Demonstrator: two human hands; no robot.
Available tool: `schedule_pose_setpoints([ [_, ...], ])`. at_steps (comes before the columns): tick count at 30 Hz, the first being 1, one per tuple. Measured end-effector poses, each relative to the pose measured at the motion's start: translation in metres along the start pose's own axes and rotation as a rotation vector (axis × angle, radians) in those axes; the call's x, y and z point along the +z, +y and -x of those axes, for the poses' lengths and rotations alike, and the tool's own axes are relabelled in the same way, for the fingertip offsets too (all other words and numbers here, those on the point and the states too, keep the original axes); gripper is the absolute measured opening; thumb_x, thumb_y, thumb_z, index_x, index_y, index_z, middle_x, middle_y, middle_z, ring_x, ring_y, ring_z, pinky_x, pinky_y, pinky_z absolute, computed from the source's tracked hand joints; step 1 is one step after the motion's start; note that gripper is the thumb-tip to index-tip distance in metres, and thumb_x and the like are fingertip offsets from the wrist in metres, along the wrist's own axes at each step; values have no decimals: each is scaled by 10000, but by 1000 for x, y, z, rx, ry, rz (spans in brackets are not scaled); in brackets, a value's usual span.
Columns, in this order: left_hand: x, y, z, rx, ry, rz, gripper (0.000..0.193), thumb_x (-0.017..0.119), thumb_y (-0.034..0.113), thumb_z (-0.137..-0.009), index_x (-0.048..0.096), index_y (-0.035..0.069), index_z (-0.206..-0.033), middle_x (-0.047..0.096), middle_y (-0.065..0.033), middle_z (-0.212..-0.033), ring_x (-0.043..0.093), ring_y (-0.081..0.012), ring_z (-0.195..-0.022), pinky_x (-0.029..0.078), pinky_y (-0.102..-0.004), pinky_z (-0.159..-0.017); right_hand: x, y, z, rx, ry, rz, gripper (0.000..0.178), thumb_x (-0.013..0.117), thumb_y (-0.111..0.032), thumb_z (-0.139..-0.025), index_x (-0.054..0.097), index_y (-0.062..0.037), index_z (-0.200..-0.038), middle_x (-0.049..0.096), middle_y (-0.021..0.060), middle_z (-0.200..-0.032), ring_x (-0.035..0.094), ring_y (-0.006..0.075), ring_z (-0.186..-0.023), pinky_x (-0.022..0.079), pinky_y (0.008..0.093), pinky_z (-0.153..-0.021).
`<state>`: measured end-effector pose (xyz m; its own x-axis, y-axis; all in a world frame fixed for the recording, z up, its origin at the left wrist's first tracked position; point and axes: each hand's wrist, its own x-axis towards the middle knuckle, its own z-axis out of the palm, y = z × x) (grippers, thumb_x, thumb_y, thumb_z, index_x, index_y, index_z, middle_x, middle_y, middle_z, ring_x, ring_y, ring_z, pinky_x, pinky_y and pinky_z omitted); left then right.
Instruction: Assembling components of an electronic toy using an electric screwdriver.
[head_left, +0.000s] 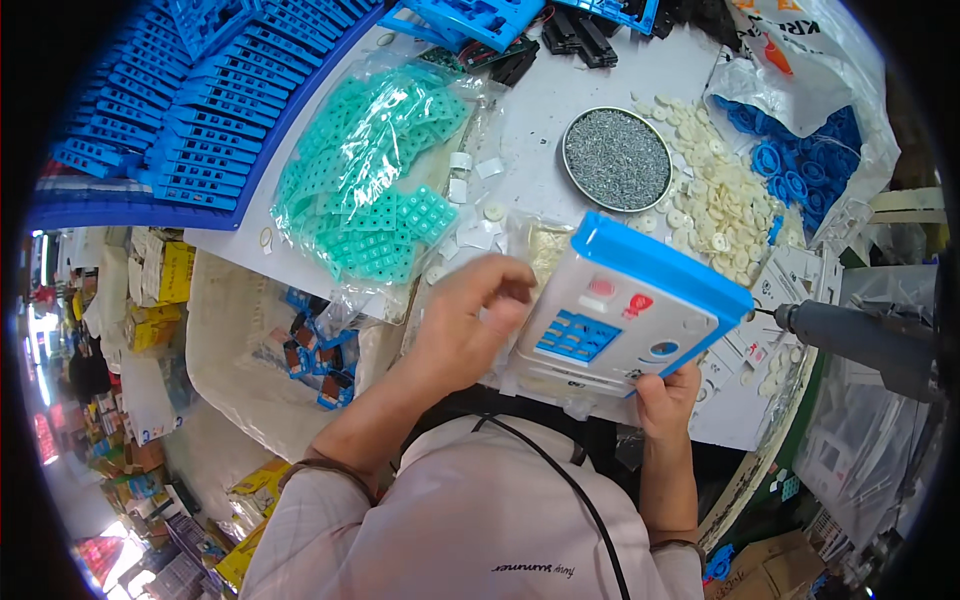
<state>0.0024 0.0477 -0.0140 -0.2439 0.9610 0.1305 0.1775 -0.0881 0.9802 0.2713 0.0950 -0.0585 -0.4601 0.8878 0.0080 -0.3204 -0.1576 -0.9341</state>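
A white and blue plastic housing is tilted up in front of me, with a blue keypad area, a round lens-like opening and red markings on its white face. My right hand grips its lower right corner, thumb on the white face. My left hand is beside the housing's left edge, fingers loosely curled and apart from the thumb; nothing shows in it. A grey power screwdriver lies level at the right, its bit pointing at the housing's right corner. Whether the bit touches it, I cannot tell.
Behind the housing stands a round dish of small metal screws. Cream plastic discs are heaped beside a white bag of blue parts. A clear bag of green rubber keypads and stacked blue housings occupy the left.
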Motion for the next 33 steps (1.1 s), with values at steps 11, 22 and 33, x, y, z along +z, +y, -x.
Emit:
schedule_pose_setpoints([
  [11, 7, 10, -33, 159, 201, -184, 413, 477, 253, -1105, 477, 8, -773, 470, -21, -647, 412, -115, -630, 347, -320, -547, 25, -12, 1, 115, -102, 74, 446, 767, -157, -955, 612, 63, -1311, 717, 103, -1191, 656, 144, -1028, 524, 299, -906],
  [22, -35, 22, 1, -566, -102, 489, 982, 370, 833, -949, 491, -29, -1403, 665, -118, -1194, 653, -210, -1059, 524, -336, -897, 25, -58, -47, -775, -439, 856, 289, 742, -122, -759, 698, 19, -1007, 733, 120, -950, 721, 284, -884, 602, 415, -768],
  [33, -14, 16, 14, -553, -29, 668, 704, 514, 109, -1000, 220, -32, -1624, 522, -244, -1496, 596, -301, -1312, 483, -428, -1100, 39, -54, -44, -658, -158, 1045, 497, 823, -202, -737, 668, -52, -1184, 573, 217, -1414, 562, 408, -1208, 443, 520, -1048],
])
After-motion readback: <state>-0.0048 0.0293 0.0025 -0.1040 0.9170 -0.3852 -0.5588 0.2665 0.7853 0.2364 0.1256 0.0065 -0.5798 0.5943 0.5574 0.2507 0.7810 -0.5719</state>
